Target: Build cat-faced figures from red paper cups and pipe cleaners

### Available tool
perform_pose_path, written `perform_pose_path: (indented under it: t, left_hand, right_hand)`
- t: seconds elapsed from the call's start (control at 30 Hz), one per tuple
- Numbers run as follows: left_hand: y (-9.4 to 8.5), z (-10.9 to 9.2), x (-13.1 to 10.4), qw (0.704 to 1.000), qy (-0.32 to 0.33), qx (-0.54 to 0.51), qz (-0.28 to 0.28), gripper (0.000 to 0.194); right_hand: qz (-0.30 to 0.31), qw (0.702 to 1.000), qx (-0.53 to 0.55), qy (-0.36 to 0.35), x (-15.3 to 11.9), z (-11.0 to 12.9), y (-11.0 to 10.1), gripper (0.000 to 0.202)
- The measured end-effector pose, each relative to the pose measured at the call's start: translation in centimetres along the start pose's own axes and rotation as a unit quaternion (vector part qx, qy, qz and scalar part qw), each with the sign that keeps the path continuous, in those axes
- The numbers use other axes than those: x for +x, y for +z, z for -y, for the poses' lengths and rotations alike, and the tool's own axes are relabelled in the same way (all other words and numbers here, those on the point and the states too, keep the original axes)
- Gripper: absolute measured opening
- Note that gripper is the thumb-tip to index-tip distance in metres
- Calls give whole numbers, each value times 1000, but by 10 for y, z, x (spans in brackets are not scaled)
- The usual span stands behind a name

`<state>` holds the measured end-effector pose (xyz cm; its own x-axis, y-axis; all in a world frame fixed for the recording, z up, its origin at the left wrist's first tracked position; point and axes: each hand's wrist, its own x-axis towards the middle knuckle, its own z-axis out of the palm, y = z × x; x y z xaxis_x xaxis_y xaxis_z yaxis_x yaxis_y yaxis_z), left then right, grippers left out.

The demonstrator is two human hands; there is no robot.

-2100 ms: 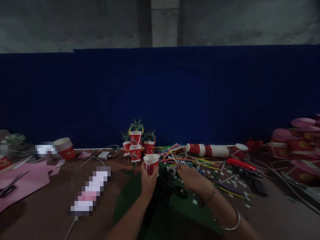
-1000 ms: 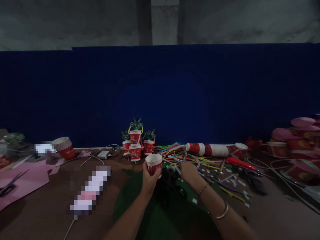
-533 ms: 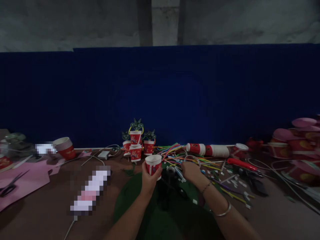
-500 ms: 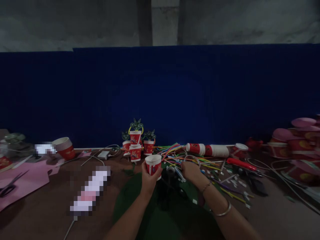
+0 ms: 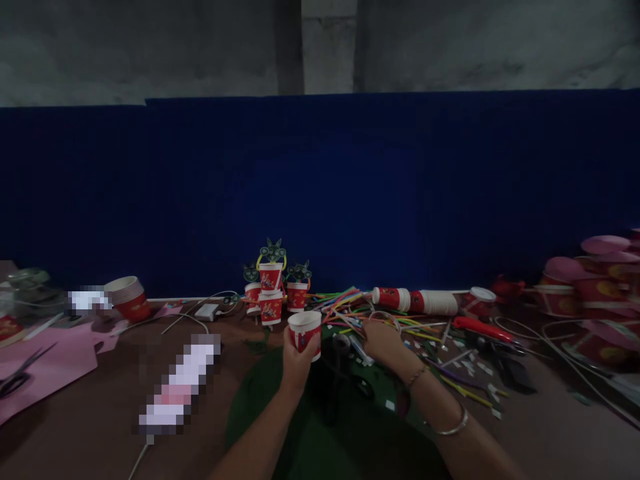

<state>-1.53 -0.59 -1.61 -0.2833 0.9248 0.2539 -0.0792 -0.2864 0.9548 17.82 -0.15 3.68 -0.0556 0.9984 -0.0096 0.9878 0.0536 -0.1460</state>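
My left hand [image 5: 296, 367] is wrapped round a red paper cup [image 5: 305, 325] with a white rim, held upright above a dark green sheet [image 5: 260, 407]. To its right, my right hand [image 5: 386, 343] reaches to the near side of a loose heap of coloured bendy strips [image 5: 345, 301]. Its fingers are curled and point away from me, so what they hold, if anything, is hidden. Between the hands lie dark scissors [image 5: 364, 387] and a roll of tape [image 5: 342, 343]. Behind the cup stand several decorated cups [image 5: 271, 308] with dark animal-face cutouts and strip arms.
At left are stacked cups [image 5: 131, 300], pink paper [image 5: 60, 363] with scissors [image 5: 17, 380], and a blurred-out device [image 5: 180, 383] on a cable. Cups lie sideways [image 5: 435, 302] behind a red-handled tool [image 5: 483, 328]. Small white scraps [image 5: 470, 363] litter the right. A blue panel [image 5: 320, 187] stands behind.
The cup in my left hand has shifted very slightly left. My right hand stays at the strips while its forearm has moved a little to the right.
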Motion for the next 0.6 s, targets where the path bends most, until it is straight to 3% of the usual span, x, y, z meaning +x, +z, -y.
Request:
perform_pose_path:
  t: [0.07,0.13,0.23,0.33,0.4,0.6]
  left_hand:
    - [1,-2,1,999,-3,27,-28,56]
    - [0,-3,3,997,-13,43,-55,58]
    - [0,-2,4,996,0,48,-79,62]
    - [-1,-2,5,995,11,48,-91,65]
    - [-1,-3,4,993,9,57,-101,67]
    - [-1,-2,3,993,48,68,-87,68]
  right_hand:
    - [-14,999,36,-21,-5,4,-12,22]
    - [-14,986,145,-80,-13,7,-27,15]
    - [146,926,311,-157,-33,12,-45,18]
    - [263,887,330,-186,-51,16,-54,23]
    - [289,886,315,-178,-58,19,-55,27]
    - [274,899,294,-176,-59,27,-54,31]
